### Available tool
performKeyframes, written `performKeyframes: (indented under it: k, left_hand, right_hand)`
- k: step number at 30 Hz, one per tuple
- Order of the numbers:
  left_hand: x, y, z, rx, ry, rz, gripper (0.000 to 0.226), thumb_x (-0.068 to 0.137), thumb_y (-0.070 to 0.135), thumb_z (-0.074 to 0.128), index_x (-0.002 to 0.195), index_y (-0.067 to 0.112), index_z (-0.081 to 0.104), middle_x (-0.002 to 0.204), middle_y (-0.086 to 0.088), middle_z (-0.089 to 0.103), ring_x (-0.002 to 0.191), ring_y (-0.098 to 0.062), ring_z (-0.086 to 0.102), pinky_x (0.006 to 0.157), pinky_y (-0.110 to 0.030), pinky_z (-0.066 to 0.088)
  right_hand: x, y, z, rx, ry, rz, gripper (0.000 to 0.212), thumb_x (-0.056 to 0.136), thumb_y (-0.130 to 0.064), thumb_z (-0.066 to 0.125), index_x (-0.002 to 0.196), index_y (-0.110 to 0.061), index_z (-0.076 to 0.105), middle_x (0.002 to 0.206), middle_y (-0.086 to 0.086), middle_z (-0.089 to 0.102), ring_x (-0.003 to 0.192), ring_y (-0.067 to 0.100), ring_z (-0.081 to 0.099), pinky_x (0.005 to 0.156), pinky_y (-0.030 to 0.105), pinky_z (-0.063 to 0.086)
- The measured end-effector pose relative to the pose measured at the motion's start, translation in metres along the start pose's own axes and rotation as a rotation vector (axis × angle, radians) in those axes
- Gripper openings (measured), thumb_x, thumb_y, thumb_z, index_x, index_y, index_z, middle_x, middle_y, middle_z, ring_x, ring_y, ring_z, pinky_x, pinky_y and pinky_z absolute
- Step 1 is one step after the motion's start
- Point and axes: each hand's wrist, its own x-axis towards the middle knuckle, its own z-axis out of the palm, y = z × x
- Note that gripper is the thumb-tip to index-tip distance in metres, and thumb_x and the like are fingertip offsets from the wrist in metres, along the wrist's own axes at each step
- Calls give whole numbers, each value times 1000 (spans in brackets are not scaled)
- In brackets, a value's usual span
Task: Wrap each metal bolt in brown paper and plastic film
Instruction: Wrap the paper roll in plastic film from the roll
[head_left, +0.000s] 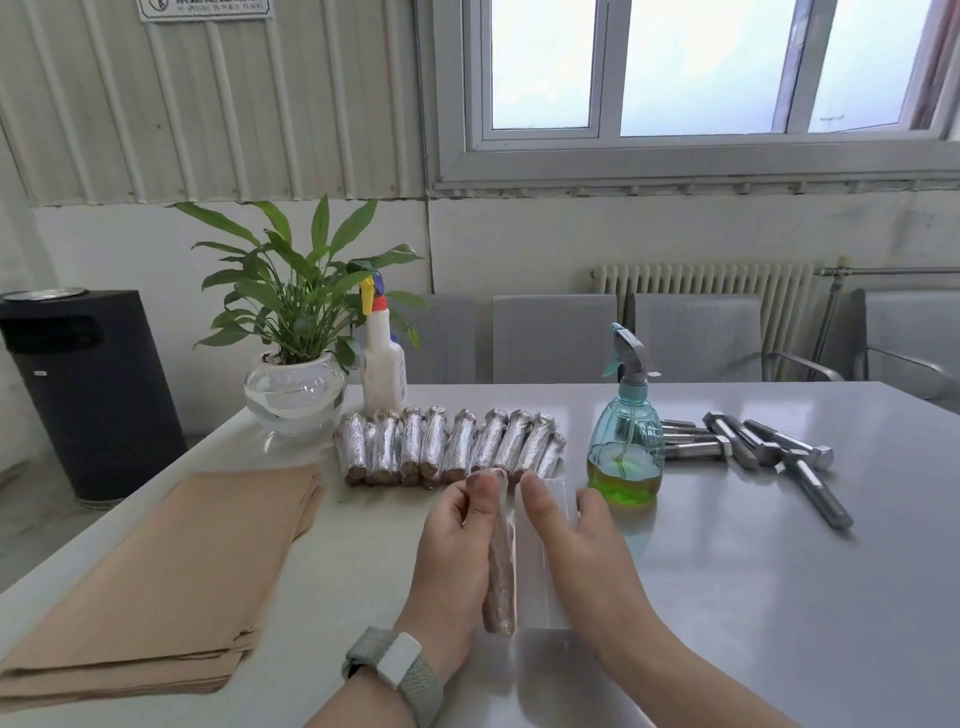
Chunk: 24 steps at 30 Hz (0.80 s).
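While a paper-wrapped bolt is held lengthwise against a sheet of clear plastic film on the counter, the film stage of the wrapping is judged to be in hand. The bolt is grasped by the left hand, fingers and thumb curled round it; the film is pressed flat by the right hand, its fingers straight and nothing clasped. Next, the bolt would need to be rolled across the film while the sheet is kept taut. One stack of brown paper lies at the left. About a dozen finished bundles are counted in a row — overlap blurs the total. Bare bolts number about six — some are hidden behind the green spray bottle.
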Motion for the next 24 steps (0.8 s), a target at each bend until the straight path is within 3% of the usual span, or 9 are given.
performKeyframes:
  k: [2,5,7,9,12,14,17,20,24]
  left_hand:
    - [-2,0,0,-12,64,27,55,65,56,74,97,13,61,76,-1,66,72,-18,64,71,-38,53]
    - [-5,2,1,-132,70,-32,58,58,49,80,96,11,58,78,-3,67,71,-17,66,61,-30,56]
    - [-7,2,3,-172,39,-76,57,61,50,81,98,12,60,86,-11,69,79,-23,67,70,-40,59]
    - [-13,2,8,-185,-22,-131,53,70,57,77,98,14,65,96,-22,69,88,-32,67,79,-51,57]
    - [-15,2,9,-277,-101,-220,50,80,59,59,98,15,72,96,-18,71,85,-31,69,67,-39,57]
    - [-12,0,7,-306,-88,-247,50,85,50,52,106,8,71,98,-19,70,89,-33,68,70,-37,55]
    - [-8,-3,6,-146,-25,-177,42,95,44,46,103,13,73,102,-17,73,98,-32,69,80,-42,55]
    - [-7,-6,4,40,-53,-18,40,96,54,45,101,24,70,99,-8,74,97,-25,70,87,-46,54]
    - [-5,-9,4,189,31,116,47,82,62,51,99,20,63,89,-5,72,86,-23,70,80,-41,56]
  right_hand:
    - [-3,-1,3,-13,12,-27,59,67,-79,45,82,-22,49,62,-19,58,56,-10,53,51,10,39]
    - [-7,2,9,12,40,13,62,73,-79,30,87,-22,52,73,-12,61,63,-7,56,58,22,38]
    - [-8,5,10,1,62,17,55,80,-76,29,88,-26,51,76,-9,61,66,-5,56,61,26,39]
    - [-8,6,9,-89,68,-11,48,80,-76,32,89,-31,48,77,-10,63,70,-2,58,64,29,44]
    - [-6,8,9,-67,63,11,56,68,-83,40,94,-35,50,85,-14,65,76,-4,61,72,29,50]
    - [-5,9,10,27,3,70,64,63,-82,47,99,-32,60,90,-12,69,79,-2,65,77,30,54]
    - [0,7,2,119,-163,153,61,69,-74,59,101,-24,70,93,-5,75,86,10,71,86,38,56]
    - [5,5,-10,112,-204,140,62,65,-74,64,103,-25,65,95,-5,73,88,9,70,87,37,56]
    - [5,1,-14,-32,-110,47,63,63,-80,55,87,-22,59,74,-14,65,70,-3,62,65,19,45]
